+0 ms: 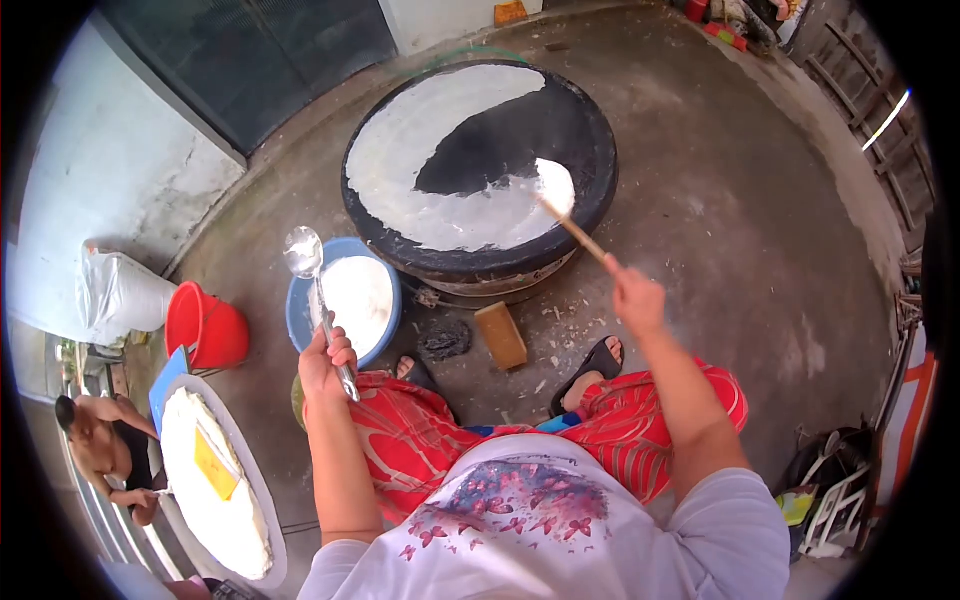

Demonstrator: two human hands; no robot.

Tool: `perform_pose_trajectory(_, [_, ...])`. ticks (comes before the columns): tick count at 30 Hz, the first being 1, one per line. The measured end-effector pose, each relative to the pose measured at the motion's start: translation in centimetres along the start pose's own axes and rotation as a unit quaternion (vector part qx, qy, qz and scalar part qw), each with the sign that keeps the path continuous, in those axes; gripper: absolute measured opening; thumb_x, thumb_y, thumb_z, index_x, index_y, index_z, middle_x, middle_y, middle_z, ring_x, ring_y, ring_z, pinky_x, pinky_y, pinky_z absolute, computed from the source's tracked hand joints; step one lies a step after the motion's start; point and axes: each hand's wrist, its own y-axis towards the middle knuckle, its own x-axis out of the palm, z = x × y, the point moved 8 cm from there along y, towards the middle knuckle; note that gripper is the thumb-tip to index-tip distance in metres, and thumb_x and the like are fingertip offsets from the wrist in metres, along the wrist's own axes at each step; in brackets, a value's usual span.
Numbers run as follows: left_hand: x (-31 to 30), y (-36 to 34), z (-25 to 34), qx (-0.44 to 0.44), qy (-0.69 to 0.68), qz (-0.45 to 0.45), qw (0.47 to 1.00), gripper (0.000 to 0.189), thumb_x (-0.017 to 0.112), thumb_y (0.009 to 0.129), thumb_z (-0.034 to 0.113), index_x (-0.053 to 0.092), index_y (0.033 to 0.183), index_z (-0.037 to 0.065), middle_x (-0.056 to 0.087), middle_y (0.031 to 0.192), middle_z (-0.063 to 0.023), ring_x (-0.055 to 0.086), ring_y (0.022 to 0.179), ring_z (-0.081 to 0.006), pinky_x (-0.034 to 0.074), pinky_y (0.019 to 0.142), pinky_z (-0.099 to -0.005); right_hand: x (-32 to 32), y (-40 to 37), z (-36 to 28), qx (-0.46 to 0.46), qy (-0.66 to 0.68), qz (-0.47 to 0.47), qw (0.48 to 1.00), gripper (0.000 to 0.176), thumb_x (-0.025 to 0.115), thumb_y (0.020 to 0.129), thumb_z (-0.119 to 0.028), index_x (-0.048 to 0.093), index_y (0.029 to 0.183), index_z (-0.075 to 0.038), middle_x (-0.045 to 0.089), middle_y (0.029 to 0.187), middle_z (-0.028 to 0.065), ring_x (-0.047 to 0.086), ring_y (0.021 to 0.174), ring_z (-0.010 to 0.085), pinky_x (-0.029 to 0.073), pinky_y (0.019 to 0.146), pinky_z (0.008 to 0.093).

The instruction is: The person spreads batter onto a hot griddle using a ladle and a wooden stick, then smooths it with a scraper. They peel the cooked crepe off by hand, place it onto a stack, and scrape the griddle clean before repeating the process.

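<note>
My left hand (326, 364) is closed around the handle of a metal ladle (303, 252), its bowl pointing up and smeared white. Below the ladle is a blue basin (295, 312) holding white batter (360, 298). In my right hand (638, 299) is the wooden handle of a spreader (580, 238); its head is coated white and rests at the right edge of the batter layer. That layer (395, 150) covers the left, back and front of a large round black griddle (505, 135). A dark bare patch shows from its middle to the right.
A tan block (501, 336) and a crumpled black bag (446, 340) lie before my feet. At left are a red bucket (222, 338), a white sack (125, 292) and a round board (262, 450) with white sheets. Another person (112, 440) bends beside the board.
</note>
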Motion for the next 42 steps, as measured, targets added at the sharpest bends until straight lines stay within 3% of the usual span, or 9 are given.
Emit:
perform_pose_trajectory(6, [0.3,0.8,-0.7,-0.013,-0.015,0.013,1.0,0.022,0.036,0.092,0.014,0.045,0.109,0.002,0.044,0.074,-0.0053,0.038,0.051,-0.0085,0.032,0.04,-0.0186,1.4,6.7,3.0,0.212,0.165,-0.027,0.963,0.046,0.056,0.069,-0.014,0.056,0.114,-0.024,0.061,0.085,0.0116,0.059,0.071,0.0307,0.049,0.064,0.0383])
perform_pose_trajectory(10, [0.7,0.8,-1.1,-0.015,-0.018,0.042,0.999,0.023,0.036,0.092,0.014,0.045,0.11,0.002,0.044,0.073,-0.0051,0.037,0.05,-0.0082,0.031,0.039,-0.0181,0.2,3.3,1.3,-0.059,0.046,-0.098,0.992,0.052,0.057,0.067,-0.011,0.054,0.115,-0.027,0.054,0.069,0.0067,0.057,0.063,0.0262,0.046,0.055,0.037])
perform_pose_trajectory(14, [0.7,1.2,-1.2,0.006,0.005,0.052,0.999,0.024,0.035,0.092,0.014,0.045,0.11,0.002,0.044,0.073,-0.0047,0.037,0.05,-0.0079,0.031,0.039,-0.0179,-0.9,7.8,7.8,-0.088,-0.048,0.016,0.995,0.053,0.055,0.067,-0.007,0.052,0.118,-0.023,0.046,0.065,0.0053,0.052,0.056,0.0239,0.044,0.051,0.0352])
perform_pose_trajectory(19, [1.2,1.9,-1.9,0.013,-0.003,0.077,0.997,0.023,0.034,0.092,0.013,0.046,0.107,0.002,0.045,0.071,-0.0042,0.038,0.05,-0.0074,0.031,0.038,-0.0178,1.9,13.4,7.4,0.143,0.143,-0.084,0.976,0.039,0.054,0.071,-0.013,0.058,0.11,-0.022,0.061,0.091,0.0119,0.059,0.075,0.0307,0.048,0.065,0.0386])
perform_pose_trajectory(22, [0.9,2.2,-1.8,0.009,-0.004,0.077,0.997,0.023,0.035,0.092,0.014,0.047,0.107,0.002,0.045,0.071,-0.0043,0.039,0.05,-0.0077,0.032,0.039,-0.018,0.4,9.8,5.0,-0.125,0.049,-0.113,0.984,0.045,0.057,0.068,-0.013,0.059,0.11,-0.027,0.054,0.064,0.0063,0.057,0.06,0.0251,0.047,0.056,0.0357])
perform_pose_trajectory(28, [0.9,2.4,-2.1,0.021,-0.001,0.097,0.995,0.024,0.035,0.092,0.015,0.047,0.11,0.003,0.046,0.072,-0.0048,0.038,0.05,-0.0079,0.031,0.039,-0.0183,1.1,17.7,11.7,-0.099,-0.029,0.057,0.993,0.051,0.056,0.065,-0.006,0.058,0.112,-0.027,0.048,0.057,0.0057,0.052,0.053,0.0244,0.045,0.051,0.0334])
perform_pose_trajectory(31, [0.7,2.8,-2.3,0.031,0.0,0.135,0.99,0.024,0.035,0.092,0.016,0.047,0.109,0.003,0.046,0.071,-0.0048,0.038,0.05,-0.0078,0.031,0.039,-0.0178,4.6,20.4,11.7,0.049,0.147,-0.014,0.988,0.049,0.056,0.065,-0.003,0.06,0.109,-0.026,0.049,0.058,0.0059,0.052,0.053,0.0231,0.044,0.05,0.0331])
perform_pose_trajectory(34, [0.9,2.9,-2.2,0.033,-0.001,0.138,0.99,0.024,0.035,0.092,0.015,0.047,0.109,0.003,0.046,0.071,-0.005,0.038,0.049,-0.0077,0.031,0.038,-0.0175,1.6,17.6,9.8,-0.151,0.124,-0.052,0.979,0.047,0.056,0.065,-0.004,0.062,0.106,-0.026,0.051,0.059,0.0064,0.054,0.054,0.0219,0.044,0.051,0.0331])
perform_pose_trajectory(42, [1.8,3.7,-2.9,0.044,0.009,0.135,0.99,0.024,0.036,0.092,0.014,0.047,0.109,0.003,0.046,0.072,-0.0056,0.038,0.048,-0.0082,0.031,0.038,-0.018,5.9,27.1,12.9,-0.02,-0.029,-0.005,0.999,0.047,0.051,0.072,-0.006,0.057,0.112,-0.029,0.055,0.073,0.0052,0.056,0.066,0.0259,0.046,0.058,0.037])
